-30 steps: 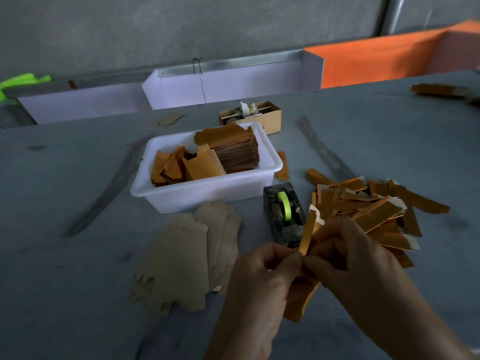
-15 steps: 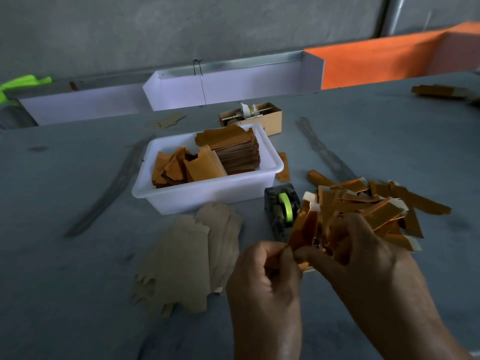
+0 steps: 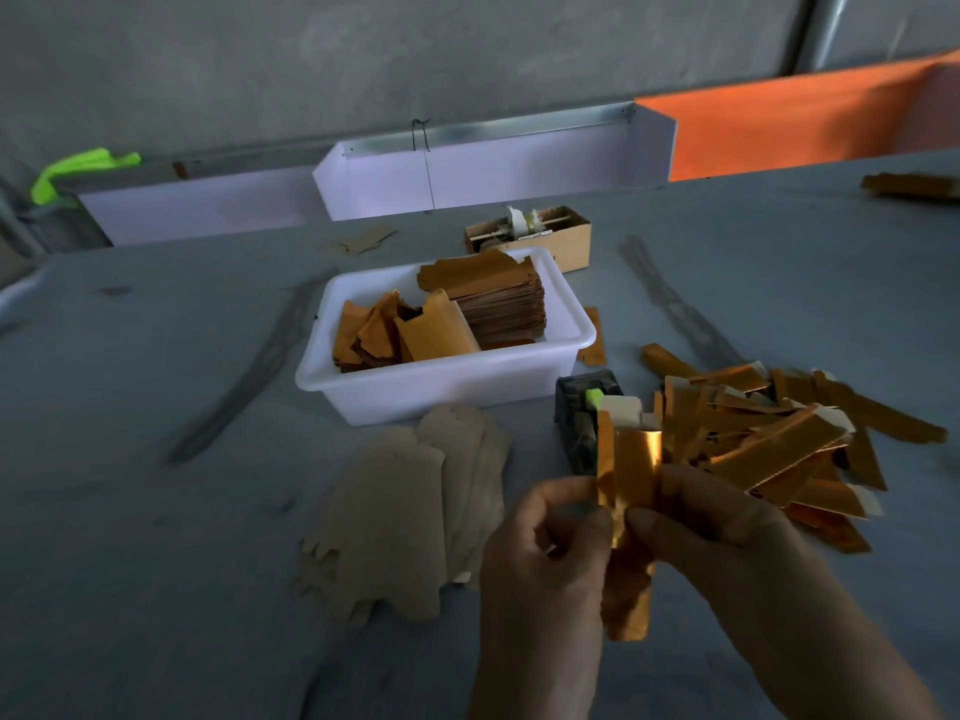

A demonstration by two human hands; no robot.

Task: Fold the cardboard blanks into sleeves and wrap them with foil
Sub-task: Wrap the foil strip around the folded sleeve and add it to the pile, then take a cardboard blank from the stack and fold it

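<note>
Since half a second ago the foil-wrapped sleeve (image 3: pixel 628 480) has turned from a tilted, edge-on lean to upright, its broad shiny face toward the wearer. The hands have shifted little.

Left hand (image 3: pixel 545 553): fingers curled, thumb and fingertips pinching the sleeve's left edge near mid-height. Right hand (image 3: pixel 727 543): thumb pressed on the sleeve's front right of centre, remaining fingers curled behind it. Both hold the one sleeve, clear of the counter (image 3: pixel 156 511). White card shows at the sleeve's top end, not yet covered by foil; the lower end hangs below the hands.

Just beyond the hands: tape dispenser (image 3: pixel 582 423), green roll partly hidden behind the sleeve. Right of the right hand: pile of finished foil sleeves (image 3: pixel 779 439). Left of the left hand: fanned stack of plain cardboard blanks (image 3: pixel 405 517). Farther out past the blanks: white plastic tub (image 3: pixel 447 387) holding foil pieces (image 3: pixel 405 335), some stacked, some loose.

Judgement: step in hand is closing the foil wrap on this sleeve, smoothing or seating the seam. Whether the seam is taped already, cannot tell. Next move likely calls for keeping the overlap tight with one hand while the other reaches the dispenser, or else dropping the piece on the right-hand pile and taking a fresh blank.
</note>
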